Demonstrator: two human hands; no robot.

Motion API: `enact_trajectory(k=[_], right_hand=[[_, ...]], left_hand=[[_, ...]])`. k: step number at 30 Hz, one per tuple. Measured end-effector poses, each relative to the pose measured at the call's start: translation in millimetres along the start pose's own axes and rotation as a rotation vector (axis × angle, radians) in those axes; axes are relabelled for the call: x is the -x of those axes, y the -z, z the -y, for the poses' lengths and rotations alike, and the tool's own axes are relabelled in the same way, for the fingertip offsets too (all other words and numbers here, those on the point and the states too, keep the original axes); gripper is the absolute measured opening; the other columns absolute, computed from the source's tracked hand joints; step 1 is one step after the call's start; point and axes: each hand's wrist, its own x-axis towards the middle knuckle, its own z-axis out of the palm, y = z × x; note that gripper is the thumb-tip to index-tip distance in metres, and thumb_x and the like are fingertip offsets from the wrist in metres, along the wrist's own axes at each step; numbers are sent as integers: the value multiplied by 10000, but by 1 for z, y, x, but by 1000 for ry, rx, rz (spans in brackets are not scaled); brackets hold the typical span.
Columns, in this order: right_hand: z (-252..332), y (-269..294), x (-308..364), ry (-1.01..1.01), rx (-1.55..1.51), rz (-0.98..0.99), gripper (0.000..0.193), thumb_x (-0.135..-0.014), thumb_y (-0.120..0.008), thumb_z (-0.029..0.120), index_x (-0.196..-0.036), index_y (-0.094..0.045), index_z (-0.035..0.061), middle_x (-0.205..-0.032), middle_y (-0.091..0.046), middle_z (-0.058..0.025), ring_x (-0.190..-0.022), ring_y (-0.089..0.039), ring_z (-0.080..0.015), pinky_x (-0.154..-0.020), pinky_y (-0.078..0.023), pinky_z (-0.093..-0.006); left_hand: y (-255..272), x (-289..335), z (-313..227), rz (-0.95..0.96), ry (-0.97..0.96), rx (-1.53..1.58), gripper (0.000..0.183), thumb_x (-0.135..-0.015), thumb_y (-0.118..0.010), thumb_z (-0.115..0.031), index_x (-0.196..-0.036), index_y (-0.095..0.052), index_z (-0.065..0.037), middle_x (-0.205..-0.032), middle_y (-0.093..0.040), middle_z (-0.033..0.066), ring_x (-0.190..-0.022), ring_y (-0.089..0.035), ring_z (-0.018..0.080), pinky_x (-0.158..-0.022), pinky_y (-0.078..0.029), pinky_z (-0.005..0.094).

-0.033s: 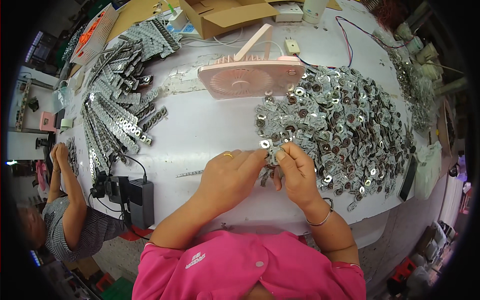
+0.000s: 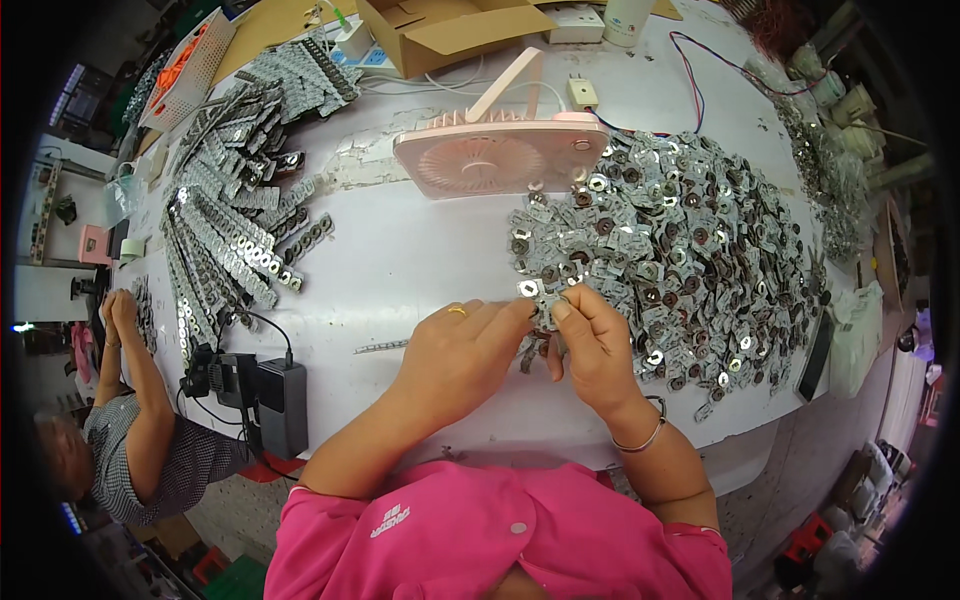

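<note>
My left hand [image 2: 455,360], a gold ring on one finger, is closed, with its fingertips at the near left edge of a pile of small metal parts [image 2: 690,260]. What it grips is hidden behind the fingers. Right beside it, my right hand [image 2: 595,345] pinches a small metal part [image 2: 546,316] between thumb and fingers. The two hands nearly meet. Just beyond the fingertips a shiny part with a dark hole [image 2: 529,288] shows. Many of the pile's pieces carry round brown or silver discs. A short metal strip [image 2: 381,347] lies left of my left hand.
A pink fan [image 2: 490,160] stands beyond my hands. Long metal strips [image 2: 225,215] are heaped at the left, near a black boxy device [image 2: 283,405] with cables. An open cardboard box [image 2: 450,30] sits at the back. A co-worker [image 2: 145,430] is seated at far left.
</note>
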Motion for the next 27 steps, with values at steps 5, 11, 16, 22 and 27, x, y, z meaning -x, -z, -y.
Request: enact_trajectory(k=[5,11,16,22,27], right_hand=[[8,17,-4,224,415,-85,154,-943,-613,120,-833,-584,16,-604,-532,-34,-470,-508,-92,-455,-404,-265],[-19,33,-15,595,779,-129,189,-903,-647,261,-917,-665,73,-807,-631,-123,-739,-624,-330,-654,-504,-428],[-12,36,-9,467,548,210,250,-923,-620,274,-877,-666,33,-758,-631,-127,-697,-631,-306,-640,-511,-409],[17,36,5,32,239,520,269,-950,-600,268,-833,-662,34,-691,-654,-74,-529,-583,-151,-510,-499,-287],[8,18,5,52,-39,565,251,-974,-584,261,-880,-631,34,-650,-598,-41,-553,-575,-105,-498,-485,-239]], left_hand=[[0,-1,3,47,23,14,396,-803,-628,18,-1186,-616,-78,-857,-666,115,-744,-646,297,-639,-514,396],[0,-5,11,196,292,141,406,-876,-597,24,-1254,-660,-110,-836,-682,165,-730,-665,285,-672,-517,342],[18,-6,7,384,415,286,189,-979,-529,-55,-1126,-624,16,-799,-675,104,-626,-602,123,-548,-477,277],[44,-11,-2,563,418,453,242,-985,-618,-219,-898,-662,3,-685,-636,36,-579,-521,71,-529,-425,251],[53,-3,2,560,426,629,213,-1001,-576,-176,-925,-654,7,-681,-616,33,-571,-498,78,-543,-416,240]])
